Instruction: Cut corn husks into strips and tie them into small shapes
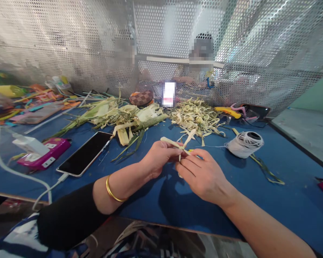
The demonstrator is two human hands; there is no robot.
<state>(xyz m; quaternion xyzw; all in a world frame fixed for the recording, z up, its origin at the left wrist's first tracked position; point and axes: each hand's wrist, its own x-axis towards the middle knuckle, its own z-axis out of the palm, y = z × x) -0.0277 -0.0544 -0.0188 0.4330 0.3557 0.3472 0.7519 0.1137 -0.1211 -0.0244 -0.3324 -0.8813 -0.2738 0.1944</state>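
Observation:
Pale strips of corn husk [188, 139] cross and fan out between my two hands above the blue table. My left hand [159, 157] pinches the husk strips from the left, its thumb near where they meet. On the other side my right hand [201, 173] grips their lower right part with bent fingers; its fingertips are partly hidden. A thin white thread runs from near the husk to a spool of white thread [244, 144] on the right. Beyond my hands lie a heap of torn husk strips [196, 116] and a pile of larger corn husks [123, 118].
At left, a phone [84, 154] lies by a magenta power strip [44, 154] with a white cable. A lit phone [168, 94] leans on the perforated metal screen [161, 28]. Yellow-handled scissors [228, 112] and a checkered pouch [141, 97] are near it. People sit behind the screen.

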